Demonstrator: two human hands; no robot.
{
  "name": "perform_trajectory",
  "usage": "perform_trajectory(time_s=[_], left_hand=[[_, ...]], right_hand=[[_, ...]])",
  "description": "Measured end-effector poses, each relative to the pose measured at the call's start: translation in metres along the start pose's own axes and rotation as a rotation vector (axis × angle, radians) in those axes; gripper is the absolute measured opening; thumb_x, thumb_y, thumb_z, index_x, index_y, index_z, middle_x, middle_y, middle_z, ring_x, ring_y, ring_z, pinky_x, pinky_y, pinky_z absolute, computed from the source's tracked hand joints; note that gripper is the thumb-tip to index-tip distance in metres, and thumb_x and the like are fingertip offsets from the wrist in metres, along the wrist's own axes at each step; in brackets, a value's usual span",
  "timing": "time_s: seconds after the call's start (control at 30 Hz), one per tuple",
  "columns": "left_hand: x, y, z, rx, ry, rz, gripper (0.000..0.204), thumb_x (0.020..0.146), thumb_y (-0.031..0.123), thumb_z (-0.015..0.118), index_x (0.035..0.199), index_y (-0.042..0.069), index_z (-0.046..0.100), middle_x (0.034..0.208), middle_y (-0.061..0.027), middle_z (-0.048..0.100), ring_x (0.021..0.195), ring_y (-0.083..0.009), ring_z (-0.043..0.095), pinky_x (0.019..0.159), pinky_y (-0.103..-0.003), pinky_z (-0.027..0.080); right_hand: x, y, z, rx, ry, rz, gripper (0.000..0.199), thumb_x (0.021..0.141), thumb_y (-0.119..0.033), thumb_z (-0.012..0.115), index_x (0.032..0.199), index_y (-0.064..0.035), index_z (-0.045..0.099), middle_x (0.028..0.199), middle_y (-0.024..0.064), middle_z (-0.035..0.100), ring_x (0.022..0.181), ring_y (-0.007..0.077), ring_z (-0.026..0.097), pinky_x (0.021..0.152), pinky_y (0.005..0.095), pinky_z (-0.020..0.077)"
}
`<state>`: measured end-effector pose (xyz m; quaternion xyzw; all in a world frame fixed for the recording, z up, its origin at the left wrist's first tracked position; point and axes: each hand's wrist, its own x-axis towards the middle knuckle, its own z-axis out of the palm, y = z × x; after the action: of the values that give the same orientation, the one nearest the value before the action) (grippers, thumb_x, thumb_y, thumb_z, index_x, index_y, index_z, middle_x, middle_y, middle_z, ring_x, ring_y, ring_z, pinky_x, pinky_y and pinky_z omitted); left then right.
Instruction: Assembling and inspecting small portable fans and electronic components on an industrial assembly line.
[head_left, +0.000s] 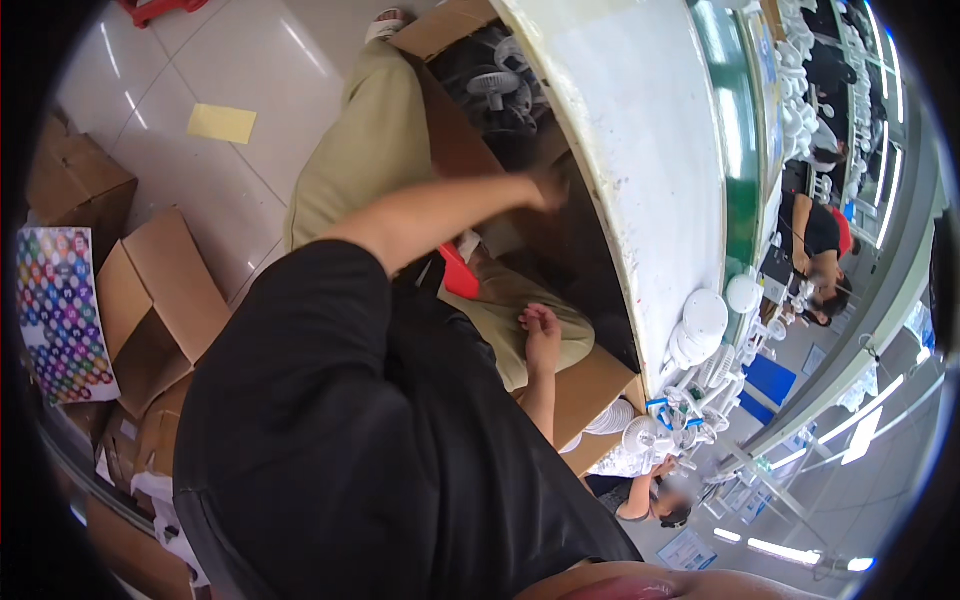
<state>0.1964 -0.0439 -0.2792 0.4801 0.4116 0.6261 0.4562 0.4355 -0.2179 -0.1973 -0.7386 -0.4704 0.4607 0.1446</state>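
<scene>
My left arm reaches across to the dark gap beneath the white worktable's edge. My left hand is smeared by motion there, and what it holds, if anything, cannot be made out. Close to it is a cardboard carton with a white fan and dark plastic wrapping inside. My right hand is over my khaki-clad thigh, its fingers loosely bent and partly apart, with nothing visible in them. A red object shows between my left forearm and my lap.
Opened cartons and a sheet with coloured dots are on my left. A yellow paper lies on the tiled floor. White round parts and fan pieces crowd the tabletop beside a green strip. Co-workers sit further along.
</scene>
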Motion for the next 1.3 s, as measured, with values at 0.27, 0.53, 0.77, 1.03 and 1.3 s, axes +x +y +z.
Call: perform_trajectory(time_s=[0.27,0.53,0.77,1.03,1.3], left_hand=[[-0.145,0.069,-0.034,0.042,-0.935,-0.386,0.028,0.087,0.023,0.056,0.103,0.005,0.071,0.089,-0.0068,0.072,0.076,-0.0233,0.063,0.075,-0.035,0.051],[-0.035,0.256,-0.159,-0.236,-0.987,-0.318,0.026,0.097,0.011,0.050,0.114,0.001,0.066,0.095,-0.0096,0.072,0.085,-0.0162,0.064,0.082,-0.027,0.050],[0.169,0.271,-0.161,0.151,-0.182,-0.148,0.030,0.090,0.006,0.051,0.119,0.005,0.061,0.106,-0.0102,0.066,0.093,-0.0178,0.061,0.086,-0.030,0.048],[0.418,0.125,-0.275,0.928,0.295,0.290,0.057,0.085,0.013,0.057,0.140,0.003,0.044,0.121,-0.0218,0.062,0.106,-0.0349,0.061,0.095,-0.039,0.047],[0.458,0.126,-0.236,0.771,-0.211,0.225,0.029,0.087,0.004,0.056,0.115,-0.002,0.063,0.101,-0.0109,0.067,0.090,-0.0181,0.060,0.085,-0.027,0.047]], right_hand=[[-0.007,-0.109,0.056,-0.022,-0.478,0.045,0.026,0.092,0.000,0.050,0.116,-0.0006,0.060,0.094,0.0073,0.065,0.083,0.0138,0.061,0.077,0.0231,0.0467],[-0.030,-0.307,0.025,-0.078,-0.651,-0.604,0.030,0.087,0.004,0.050,0.113,-0.0023,0.063,0.074,0.0012,0.058,0.072,0.0118,0.055,0.066,0.0221,0.0441],[0.163,-0.330,0.046,1.185,-0.824,-0.547,0.021,0.093,-0.002,0.050,0.113,-0.0053,0.058,0.062,-0.0031,0.039,0.055,0.0090,0.035,0.056,0.0229,0.0308],[0.195,-0.345,0.061,1.286,-1.052,-0.400,0.022,0.092,0.001,0.050,0.111,-0.0062,0.057,0.065,-0.0031,0.038,0.057,0.0063,0.034,0.054,0.0220,0.0300],[0.212,-0.351,0.058,1.376,-0.942,-0.380,0.019,0.086,-0.001,0.053,0.104,-0.0059,0.058,0.064,-0.0005,0.041,0.057,0.0090,0.037,0.054,0.0236,0.0328]])
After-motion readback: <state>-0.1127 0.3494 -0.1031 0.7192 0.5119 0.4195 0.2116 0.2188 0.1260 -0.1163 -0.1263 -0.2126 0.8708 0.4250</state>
